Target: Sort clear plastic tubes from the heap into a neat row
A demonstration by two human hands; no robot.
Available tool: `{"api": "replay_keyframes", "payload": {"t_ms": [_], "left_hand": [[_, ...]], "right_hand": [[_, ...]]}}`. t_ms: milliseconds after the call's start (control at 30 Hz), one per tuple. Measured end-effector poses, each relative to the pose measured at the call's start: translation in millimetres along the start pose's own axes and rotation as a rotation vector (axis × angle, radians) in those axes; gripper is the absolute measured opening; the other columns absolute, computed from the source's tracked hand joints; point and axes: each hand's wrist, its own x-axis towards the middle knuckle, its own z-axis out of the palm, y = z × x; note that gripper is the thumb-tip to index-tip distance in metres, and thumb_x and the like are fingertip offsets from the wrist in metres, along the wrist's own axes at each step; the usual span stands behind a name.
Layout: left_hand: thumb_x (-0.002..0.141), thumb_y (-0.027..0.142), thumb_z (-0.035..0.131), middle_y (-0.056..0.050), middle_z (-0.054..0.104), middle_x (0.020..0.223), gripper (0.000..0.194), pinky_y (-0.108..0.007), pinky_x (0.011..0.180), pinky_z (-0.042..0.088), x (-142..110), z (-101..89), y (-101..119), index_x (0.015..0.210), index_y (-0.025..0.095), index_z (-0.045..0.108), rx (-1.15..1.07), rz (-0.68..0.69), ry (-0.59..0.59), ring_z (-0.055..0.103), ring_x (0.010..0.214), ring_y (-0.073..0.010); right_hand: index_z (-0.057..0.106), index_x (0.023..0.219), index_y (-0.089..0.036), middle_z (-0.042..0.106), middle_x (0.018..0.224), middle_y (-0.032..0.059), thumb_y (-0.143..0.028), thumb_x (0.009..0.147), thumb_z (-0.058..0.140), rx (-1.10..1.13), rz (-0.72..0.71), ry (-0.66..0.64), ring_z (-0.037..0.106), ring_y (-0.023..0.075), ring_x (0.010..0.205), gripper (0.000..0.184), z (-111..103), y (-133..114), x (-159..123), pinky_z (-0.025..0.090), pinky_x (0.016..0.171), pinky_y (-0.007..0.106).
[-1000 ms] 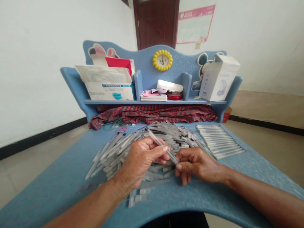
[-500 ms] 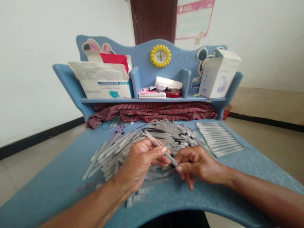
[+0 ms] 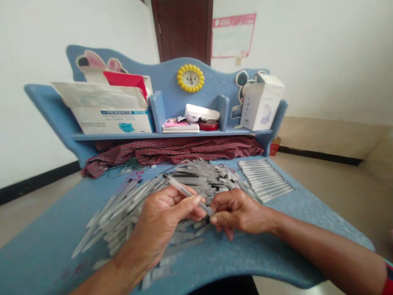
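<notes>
A translucent pen (image 3: 181, 187) with a black upper end slants between my two hands over the table. My left hand (image 3: 167, 211) is closed round the middle of its barrel, thumb on top. At the pen's lower right end, my right hand (image 3: 238, 211) pinches the tip between thumb and fingers; the tip itself is partly covered. Behind and beneath the hands spreads a loose pile of clear pen parts (image 3: 201, 177), some with black ends. To the right of the pile lies a neat row of several pens (image 3: 265, 180) side by side.
The blue table (image 3: 258, 254) has a raised shelf (image 3: 129, 136) at its back, holding a mask box (image 3: 113, 119), papers (image 3: 181, 128), a red round tin (image 3: 208, 125) and a white box (image 3: 260, 104). A checked cloth (image 3: 172, 149) is bunched beneath the shelf. A yellow clock (image 3: 190, 78) hangs above.
The view has swung right, so everything sits further left. A black end now shows at the pen's upper tip, which looked pale before. Both hands keep their hold on the pen.
</notes>
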Motion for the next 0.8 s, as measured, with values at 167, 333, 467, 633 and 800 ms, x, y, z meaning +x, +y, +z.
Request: {"api": "replay_keyframes", "payload": {"t_ms": [167, 333, 467, 633, 800], "left_hand": [[0.074, 0.035, 0.065, 0.004, 0.063, 0.050, 0.017, -0.021, 0.054, 0.044, 3.8, -3.5, -2.3, 0.067, 0.019, 0.064, 0.094, 0.002, -0.096, 0.057, 0.050, -0.0121], [0.072, 0.043, 0.067, 0.005, 0.055, 0.051, 0.026, -0.020, 0.045, 0.039, 5.9, -3.8, -2.2, 0.064, 0.020, 0.061, -0.071, -0.175, -0.207, 0.047, 0.045, -0.0103], [0.069, 0.045, 0.070, 0.006, 0.047, 0.055, 0.030, -0.019, 0.046, 0.035, 6.2, -3.2, -8.1, 0.061, 0.020, 0.057, -0.097, -0.274, -0.241, 0.042, 0.049, -0.0093], [0.070, 0.047, 0.069, 0.006, 0.046, 0.056, 0.031, -0.020, 0.048, 0.033, 4.1, -1.5, -16.1, 0.061, 0.020, 0.057, -0.047, -0.289, -0.314, 0.040, 0.050, -0.0097], [0.080, 0.052, 0.054, 0.002, 0.057, 0.060, 0.035, -0.022, 0.053, 0.039, 2.9, -1.3, -16.6, 0.068, 0.021, 0.064, 0.016, -0.212, -0.344, 0.049, 0.055, -0.0127]], "right_hand": [[0.059, 0.079, -0.013, 0.049, 0.056, -0.0039, -0.039, 0.089, 0.050, -0.491, -0.345, 0.086, 0.049, 0.0061, 0.048, 0.029, -10.0, -9.7, -3.7, 0.037, 0.046, 0.016], [0.055, 0.113, -0.015, 0.056, 0.067, -0.0015, -0.019, 0.089, 0.044, -1.051, -0.684, 0.215, 0.049, 0.0100, 0.053, 0.027, -7.4, -12.0, -11.6, 0.038, 0.050, 0.022], [0.050, 0.122, -0.020, 0.051, 0.063, -0.0044, -0.017, 0.090, 0.042, -1.351, -0.830, 0.140, 0.044, 0.0104, 0.046, 0.032, -0.2, -12.4, -13.9, 0.034, 0.042, 0.025], [0.058, 0.104, -0.013, 0.050, 0.060, -0.0027, -0.017, 0.088, 0.046, -1.504, -0.978, 0.166, 0.045, 0.0100, 0.045, 0.020, 10.0, -17.1, -12.3, 0.029, 0.037, 0.027], [0.058, 0.099, -0.011, 0.053, 0.063, 0.0014, -0.016, 0.093, 0.037, -1.620, -0.797, 0.242, 0.049, 0.0128, 0.050, 0.022, -10.8, -25.6, -11.3, 0.033, 0.044, 0.028]]}}
